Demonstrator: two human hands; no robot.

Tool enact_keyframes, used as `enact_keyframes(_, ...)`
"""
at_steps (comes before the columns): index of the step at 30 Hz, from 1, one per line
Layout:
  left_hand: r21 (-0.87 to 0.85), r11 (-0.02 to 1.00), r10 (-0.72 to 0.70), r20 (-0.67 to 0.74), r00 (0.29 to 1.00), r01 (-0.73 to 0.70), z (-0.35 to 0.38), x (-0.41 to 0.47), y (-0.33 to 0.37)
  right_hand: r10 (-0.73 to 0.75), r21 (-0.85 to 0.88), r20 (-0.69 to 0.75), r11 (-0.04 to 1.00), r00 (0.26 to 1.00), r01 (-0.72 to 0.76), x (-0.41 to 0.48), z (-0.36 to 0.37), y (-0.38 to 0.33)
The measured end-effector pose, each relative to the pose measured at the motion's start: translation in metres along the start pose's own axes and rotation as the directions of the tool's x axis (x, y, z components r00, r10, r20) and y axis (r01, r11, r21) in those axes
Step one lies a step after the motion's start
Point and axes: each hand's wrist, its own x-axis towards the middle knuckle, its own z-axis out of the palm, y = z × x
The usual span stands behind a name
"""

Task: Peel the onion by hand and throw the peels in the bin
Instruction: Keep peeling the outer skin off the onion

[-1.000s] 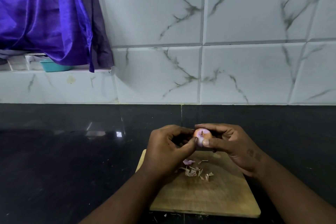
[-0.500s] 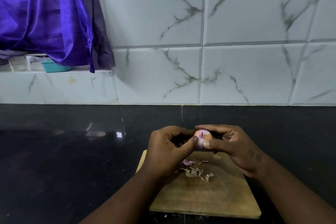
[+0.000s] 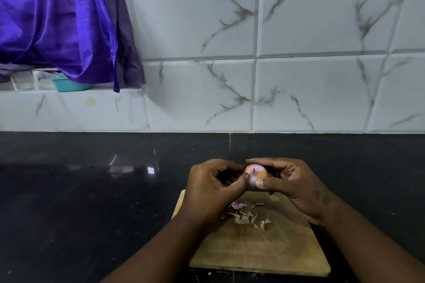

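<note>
Fingers of left hand and right hand pinch onion above peel scraps on wooden board.

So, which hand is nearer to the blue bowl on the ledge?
Left. The left hand is below and right of the bowl; the right hand lies farther right.

Counter, lower frame: board at lower centre-right, peels on its far half. Over the board's far edge: onion between left grip and right grip. Behind counter: tiled wall. Upper left: cloth hanging over ledge; tub on ledge.
</note>
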Motion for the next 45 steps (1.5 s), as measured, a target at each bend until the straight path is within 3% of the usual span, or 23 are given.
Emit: enact_keyframes(45,0.007,1.000,0.027,-0.019,0.999,-0.027,0.0016,0.0011,-0.0020,-0.020,-0.017,-0.011,1.000,1.000,0.020,-0.0001,0.0021,-0.0002)
